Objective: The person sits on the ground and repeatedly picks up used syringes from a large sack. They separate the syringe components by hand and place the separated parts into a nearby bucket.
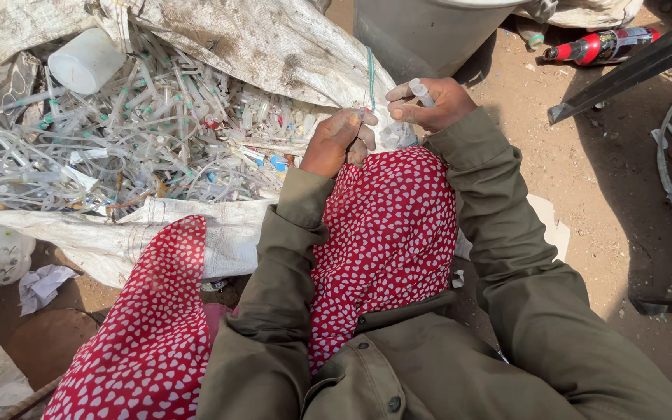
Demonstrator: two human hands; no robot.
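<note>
beside the sack (274, 47) of tubing (134, 132), the right hand (433, 103) pinches a small clear tube (421, 92) upright between its fingers; the left hand (340, 140) curls closed around something thin, cannot tell what.

Clear, glossy plastic is seen in the small tube (421, 92) and the tangled tubing heap (141, 140). The sack (258, 47) is woven, matt and soiled. The skirt (383, 233) is printed cloth; the ground (608, 187) is rough dirt.
</note>
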